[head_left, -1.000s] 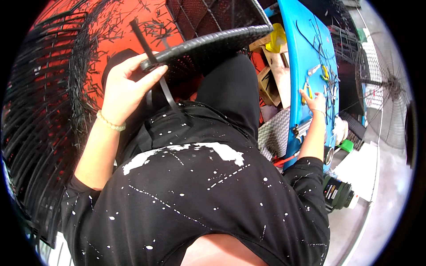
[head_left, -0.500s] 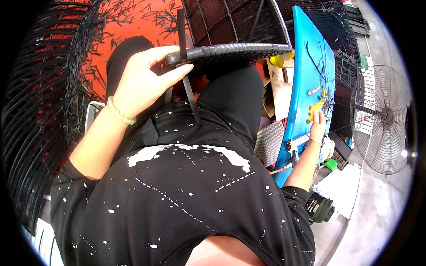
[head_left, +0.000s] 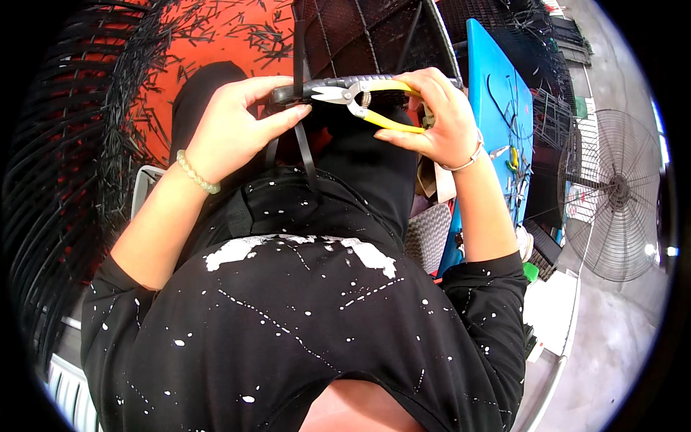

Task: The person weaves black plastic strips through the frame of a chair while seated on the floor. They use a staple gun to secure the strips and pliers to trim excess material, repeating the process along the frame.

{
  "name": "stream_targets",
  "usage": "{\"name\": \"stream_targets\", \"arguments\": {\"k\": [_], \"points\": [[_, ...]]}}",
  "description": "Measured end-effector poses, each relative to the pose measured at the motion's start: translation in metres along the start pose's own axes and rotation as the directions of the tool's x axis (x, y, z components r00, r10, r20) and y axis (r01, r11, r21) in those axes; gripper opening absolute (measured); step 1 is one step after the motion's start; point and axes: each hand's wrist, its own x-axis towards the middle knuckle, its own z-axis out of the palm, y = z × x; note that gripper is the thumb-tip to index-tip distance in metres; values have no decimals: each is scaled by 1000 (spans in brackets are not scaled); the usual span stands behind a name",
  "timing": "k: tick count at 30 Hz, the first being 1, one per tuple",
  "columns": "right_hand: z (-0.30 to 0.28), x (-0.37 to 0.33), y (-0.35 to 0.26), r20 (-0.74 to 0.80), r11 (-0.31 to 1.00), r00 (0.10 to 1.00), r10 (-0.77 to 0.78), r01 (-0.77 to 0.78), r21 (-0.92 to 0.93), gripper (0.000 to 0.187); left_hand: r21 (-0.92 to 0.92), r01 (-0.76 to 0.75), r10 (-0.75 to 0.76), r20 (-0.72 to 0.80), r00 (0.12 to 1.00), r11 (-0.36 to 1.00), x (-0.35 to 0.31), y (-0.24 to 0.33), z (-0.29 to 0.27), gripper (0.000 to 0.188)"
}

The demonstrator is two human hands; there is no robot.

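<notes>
A black woven wicker piece with a thick wrapped edge lies across my lap. My left hand is closed around its left end, thumb below and fingers above. Beside that thumb, a loose flat black strip sticks out above and below the edge. In my right hand are yellow-handled pruning shears. Their blades point left and stand slightly apart, close to the woven edge and a short way right of the strip. The rest of the woven piece is partly hidden behind the shears and my right hand.
To the right stands a blue table with strips, small tools and scraps on it. Beyond it is a large floor fan. Black strip offcuts litter the red surface; curved black woven work rises at the left.
My right hand has come from the blue table to the woven edge, bringing the yellow-handled shears with it. The left hand keeps its grip in nearly the same place.
</notes>
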Motion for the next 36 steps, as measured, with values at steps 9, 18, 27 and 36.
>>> {"name": "stream_targets", "arguments": {"k": [9, 18, 27, 36], "points": [[3, 17, 9, 36, 988, 989, -143, 145, -52, 66, 28, -28, 28, -11, 1000, 999, -1, 1, 0, 30], [-7, 32, 3, 53, 881, 955, -290, 288, -375, 63, 28, -21, 21, -6, 1000, 999, 0, -2, 0, 27], [-9, 31, 0, 94, 873, 954, -284, 298, -387, 52, 24, -7, 7, -7, 1000, 1000, 0, -2, 0, 28], [0, -9, -39, 101, 749, 932, 348, -341, 567, 45, 157, -96, 96, 8, 995, 983, -7, 12, -7, 46]]}}
